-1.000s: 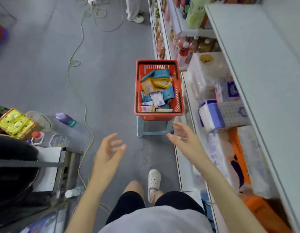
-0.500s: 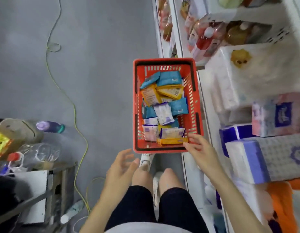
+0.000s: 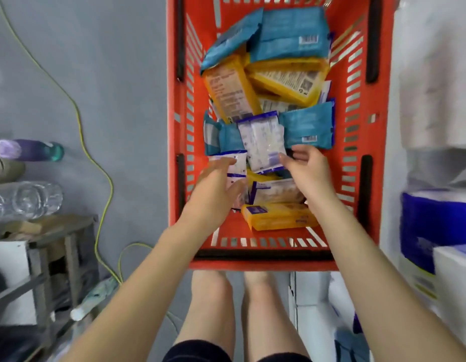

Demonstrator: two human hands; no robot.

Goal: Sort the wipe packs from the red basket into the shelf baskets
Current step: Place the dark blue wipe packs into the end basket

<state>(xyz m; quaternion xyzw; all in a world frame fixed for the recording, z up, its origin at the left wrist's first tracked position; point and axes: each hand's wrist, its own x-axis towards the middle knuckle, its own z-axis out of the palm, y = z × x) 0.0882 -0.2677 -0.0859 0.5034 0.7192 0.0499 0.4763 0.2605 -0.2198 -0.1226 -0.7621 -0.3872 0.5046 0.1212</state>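
Head cam, near to far. At 6 o'clock: two bare knees (image 3: pixel 234 293), dark shorts hem below. Forearms stretched up from 7 and 5 o'clock into red basket (image 3: pixel 263 265), filling centre to 12 o'clock, near rim just above knees.

Left hand (image 3: pixel 213 194): spread, fingers straight, palm down over small white pack (image 3: pixel 237 165) at basket's 8 o'clock. Fingertips on or just over it; contact can't tell.

Right hand (image 3: pixel 309 173): thumb and loosely bent fingers at lower-right corner of white/purple pack (image 3: pixel 262 142), mid-basket. Pinching or only touching, can't tell.

Between hands, nearer rim: flat orange pack (image 3: pixel 276 218) at basket's 6 o'clock, w/ clear-fronted pack (image 3: pixel 276 192) partly on top.

Past hands: blue barcode pack (image 3: pixel 307 126) at 3 o'clock, just beside white/purple pack; smaller blue pack (image 3: pixel 228 137) at 9 o'clock.

Further in: two orange packs, printed backs up, left one (image 3: pixel 229 90) tilted against right one (image 3: pixel 286 79).

Farthest, at 12 o'clock: two more blue packs (image 3: pixel 289 35) overlapping, barcode up on right one.

Outside basket, 9 o'clock of frame: yellow-green cable (image 3: pixel 106 178) snaking over grey floor, purple bottle (image 3: pixel 28 150) lying on its side, clear bottle (image 3: pixel 25 199) just nearer. At 3–4 o'clock: white shelf w/ blue tissue box (image 3: pixel 435 220).
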